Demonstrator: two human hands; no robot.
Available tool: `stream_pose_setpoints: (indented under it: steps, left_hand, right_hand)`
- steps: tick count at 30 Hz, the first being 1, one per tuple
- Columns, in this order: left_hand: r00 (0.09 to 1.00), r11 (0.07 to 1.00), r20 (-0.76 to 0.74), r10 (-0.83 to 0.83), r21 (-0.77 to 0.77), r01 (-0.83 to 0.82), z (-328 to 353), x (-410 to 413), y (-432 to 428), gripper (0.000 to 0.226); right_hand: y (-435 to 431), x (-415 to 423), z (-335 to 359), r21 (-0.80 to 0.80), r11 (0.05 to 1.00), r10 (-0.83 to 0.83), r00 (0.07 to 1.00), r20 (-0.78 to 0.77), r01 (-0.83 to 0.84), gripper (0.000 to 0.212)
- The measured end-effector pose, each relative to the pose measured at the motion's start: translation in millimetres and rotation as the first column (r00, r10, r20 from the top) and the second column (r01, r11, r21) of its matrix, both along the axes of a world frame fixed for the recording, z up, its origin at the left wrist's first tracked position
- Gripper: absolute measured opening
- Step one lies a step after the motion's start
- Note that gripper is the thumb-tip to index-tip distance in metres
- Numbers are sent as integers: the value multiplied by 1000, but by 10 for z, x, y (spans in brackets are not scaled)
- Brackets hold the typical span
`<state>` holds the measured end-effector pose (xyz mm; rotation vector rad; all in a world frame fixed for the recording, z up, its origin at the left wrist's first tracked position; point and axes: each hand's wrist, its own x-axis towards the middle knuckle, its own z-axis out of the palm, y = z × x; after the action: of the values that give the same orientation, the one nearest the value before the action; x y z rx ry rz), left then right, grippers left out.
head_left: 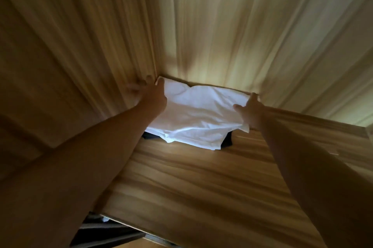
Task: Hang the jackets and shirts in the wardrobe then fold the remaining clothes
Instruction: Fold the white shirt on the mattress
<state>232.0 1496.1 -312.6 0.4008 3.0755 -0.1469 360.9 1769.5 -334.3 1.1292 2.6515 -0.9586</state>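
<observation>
Touching white shirt (197,114) on shelf (201,183) | left hand (148,95) splayed at its left edge | right hand (251,111) gripping right edge

Wooden shelf (201,187), dark garment (227,142) under white shirt (197,114)

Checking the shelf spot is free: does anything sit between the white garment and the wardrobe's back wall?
Nothing visible does. The white garment lies on a dark garment, and its far edge is right at the back wall.
</observation>
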Motion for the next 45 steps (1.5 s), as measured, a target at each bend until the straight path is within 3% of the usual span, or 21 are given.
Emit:
stream_pose_setpoints:
  steps: [3, 5, 7, 9, 11, 15, 20, 24, 28, 38, 41, 45]
  left_hand:
    - [993, 990, 42, -107, 92, 103, -227, -56, 47, 55]
    - [982, 976, 43, -186, 125, 180, -402, -99, 108, 56]
    - [970, 967, 68, -232, 125, 223, -552, -142, 183, 61]
    - [965, 968, 107, -241, 96, 232, -701, -207, 195, 68]
    - [969, 973, 111, -220, 88, 211, -875, -248, 155, 76]
    - [984, 969, 117, -136, 221, 107, -1167, -234, 70, 87]
    - [979, 964, 170, -110, 258, 64, -1222, -269, 84, 87]
    - [974, 972, 204, -104, 227, 56, -1190, -307, 101, 90]
    - [981, 951, 71, -178, 269, 153, -1126, -303, 168, 88]
    - [967, 957, 48, -250, 165, 239, -1244, -500, 286, 77]
    - [979, 973, 56, -197, 130, 189, -1174, -323, 229, 68]
    - [993, 991, 72, -94, 103, 86, -1159, 132, -65, 70]
  right_hand:
    - [-11, -48, -111, 395, 916, 86, 996, -3, -78, 65]
    - [-73, -101, -196, 509, 834, 245, 970, 5, -213, 59]
    - [-168, -184, -339, 496, 777, 394, 914, 100, -389, 65]
    - [-300, -299, -494, 437, 765, 441, 879, 180, -473, 78]
    - [-422, -417, -627, 381, 793, 423, 880, 216, -475, 91]
    - [-557, -515, -838, 399, 801, 366, 893, 264, -446, 102]
    - [-575, -545, -879, 454, 784, 353, 905, 237, -424, 102]
    - [-535, -573, -835, 390, 808, 356, 893, 276, -442, 106]
    - [-509, -592, -783, 400, 847, 334, 936, 110, -349, 94]
    - [-564, -664, -944, 481, 792, 321, 926, 197, -377, 92]
    - [-613, -550, -901, 512, 780, 350, 929, 117, -359, 87]
    - [-747, -179, -1007, 557, 687, 492, 863, 117, -467, 89]
